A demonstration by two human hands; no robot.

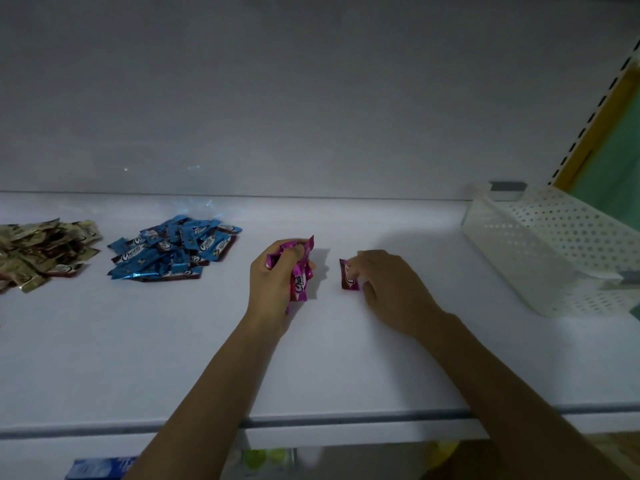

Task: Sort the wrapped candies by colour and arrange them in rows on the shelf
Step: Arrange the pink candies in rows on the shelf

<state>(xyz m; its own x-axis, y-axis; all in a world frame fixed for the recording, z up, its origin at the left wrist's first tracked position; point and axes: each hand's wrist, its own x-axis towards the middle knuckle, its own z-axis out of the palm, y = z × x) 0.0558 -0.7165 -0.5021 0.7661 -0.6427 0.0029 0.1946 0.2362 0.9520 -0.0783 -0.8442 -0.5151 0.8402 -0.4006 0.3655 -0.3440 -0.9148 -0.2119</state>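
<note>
The white brand word "Choco" stands on wrappers in the blue candies [173, 249] at the left, "Cho" shows on the pink candies [300, 275] gripped in the left hand [273, 282], only "C" on the single pink candy [348, 277] pinched by the right hand [388, 289], and the gold candies' [45, 251] far-left print is unreadable.

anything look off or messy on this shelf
The white basket at the right lies tipped at an angle. The blue candies and gold candies sit in loose heaps, not rows.
</note>
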